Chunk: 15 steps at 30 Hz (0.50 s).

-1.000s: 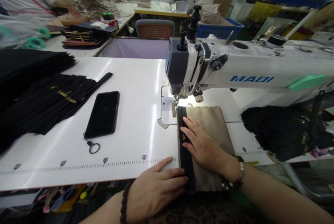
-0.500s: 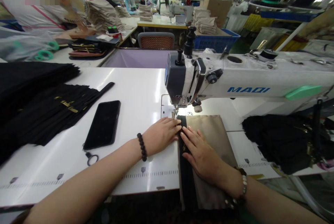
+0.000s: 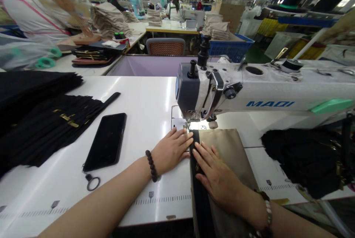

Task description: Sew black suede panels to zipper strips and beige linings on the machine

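Note:
A taupe fabric panel point(image 3: 230, 149) with a black zipper tape point(image 3: 201, 197) along its left edge lies under the needle area of a white sewing machine point(image 3: 266, 86). My left hand point(image 3: 172, 150) rests flat at the tape's left edge, fingertips touching it close to the presser foot point(image 3: 189, 124). Flat on the panel and tape lies my right hand point(image 3: 219, 175), fingers stretched out and slightly spread. A small gold zipper pull point(image 3: 197, 167) shows beside its thumb. The panel's near end hangs over the table's front edge.
On the left of the white table point(image 3: 146, 101) lie a black phone point(image 3: 105, 142) with a ring strap and stacked black zipper pieces point(image 3: 50, 123). More black pieces point(image 3: 302, 156) lie at right. Behind are a chair point(image 3: 165, 47), a blue crate point(image 3: 231, 49) and a person point(image 3: 33, 12).
The whole view has shifted slightly, with the table and machine sitting lower in the picture. My left fingers look a little more spread. Both hands stay on the panel and its tape.

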### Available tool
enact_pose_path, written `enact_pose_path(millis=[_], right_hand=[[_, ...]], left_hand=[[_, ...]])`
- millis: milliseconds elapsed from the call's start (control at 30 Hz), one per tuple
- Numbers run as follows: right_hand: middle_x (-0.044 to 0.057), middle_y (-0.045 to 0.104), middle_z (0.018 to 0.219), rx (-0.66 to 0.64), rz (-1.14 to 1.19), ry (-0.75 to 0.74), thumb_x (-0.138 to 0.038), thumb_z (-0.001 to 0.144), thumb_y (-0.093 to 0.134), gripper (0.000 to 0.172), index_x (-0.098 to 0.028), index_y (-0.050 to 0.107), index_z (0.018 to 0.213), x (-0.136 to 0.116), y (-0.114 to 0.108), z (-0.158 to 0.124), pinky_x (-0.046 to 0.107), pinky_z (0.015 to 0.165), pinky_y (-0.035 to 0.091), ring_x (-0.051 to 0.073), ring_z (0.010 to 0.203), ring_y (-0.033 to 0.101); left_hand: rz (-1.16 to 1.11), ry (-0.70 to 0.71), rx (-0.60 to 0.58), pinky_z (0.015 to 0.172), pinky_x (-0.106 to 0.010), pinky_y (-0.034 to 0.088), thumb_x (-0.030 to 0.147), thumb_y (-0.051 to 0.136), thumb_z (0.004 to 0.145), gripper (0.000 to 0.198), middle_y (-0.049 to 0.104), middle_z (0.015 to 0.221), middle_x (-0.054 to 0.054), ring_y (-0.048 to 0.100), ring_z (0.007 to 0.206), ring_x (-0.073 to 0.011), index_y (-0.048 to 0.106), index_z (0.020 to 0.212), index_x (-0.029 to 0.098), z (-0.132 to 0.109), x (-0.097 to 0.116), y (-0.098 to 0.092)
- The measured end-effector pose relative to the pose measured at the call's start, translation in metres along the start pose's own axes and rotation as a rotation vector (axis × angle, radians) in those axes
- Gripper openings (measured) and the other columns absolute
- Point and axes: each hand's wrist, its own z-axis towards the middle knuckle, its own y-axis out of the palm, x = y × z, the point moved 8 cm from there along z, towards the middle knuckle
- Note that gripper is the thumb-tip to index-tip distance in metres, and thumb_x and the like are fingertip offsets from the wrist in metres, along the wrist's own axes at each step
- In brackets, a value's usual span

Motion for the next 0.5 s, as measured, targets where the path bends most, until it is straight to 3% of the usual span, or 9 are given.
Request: enact_pose_path(millis=[500], right_hand=[[0.016, 0.033, 0.137, -0.058, 0.064, -0.062, -0.02, 0.084, 0.04, 0.049, -0.006, 0.035, 0.131, 0.015, -0.001, 0.015, 0.051, 0.102, 0.03, 0.027, 0.129, 0.024]], left_hand=[[0.03, -0.084, -0.031, 0.101, -0.05, 0.024, 0.04, 0.047, 0.087, 0.045, 0.045, 0.13, -0.008, 0.034, 0.122, -0.0277, 0.043, 0.124, 0.015, 0.002, -0.011, -0.001]])
